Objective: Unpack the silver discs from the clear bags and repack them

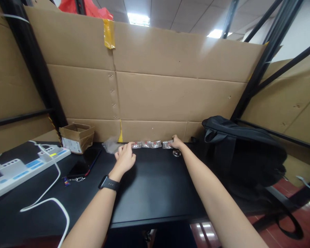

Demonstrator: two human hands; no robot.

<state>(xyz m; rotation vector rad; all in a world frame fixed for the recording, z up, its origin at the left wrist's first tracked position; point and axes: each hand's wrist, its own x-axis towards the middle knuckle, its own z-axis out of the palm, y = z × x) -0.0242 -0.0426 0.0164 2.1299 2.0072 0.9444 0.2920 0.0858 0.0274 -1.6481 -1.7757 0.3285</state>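
Observation:
Several small clear plastic packets with red marks lie in a row along the back of the black desk; a middle packet (155, 144) shows between my hands. My left hand (125, 157), a dark watch on its wrist, rests at the row's left end. Its fingers are bent, its thumb stands apart, and the index fingertip touches the leftmost packet (136, 145). My right hand (177, 142) has its fingers closed at the rightmost packet (167, 144); its thumb is mostly hidden. Just below that hand lies a small dark, shiny round item (176, 153).
A crumpled clear bag (111, 145), an open cardboard box (77, 137), a phone (85, 162), a keychain (76, 179) and a white power strip (28, 168) with cables are on the left. A black bag (245, 155) stands right. A cardboard wall (155, 96) closes the back.

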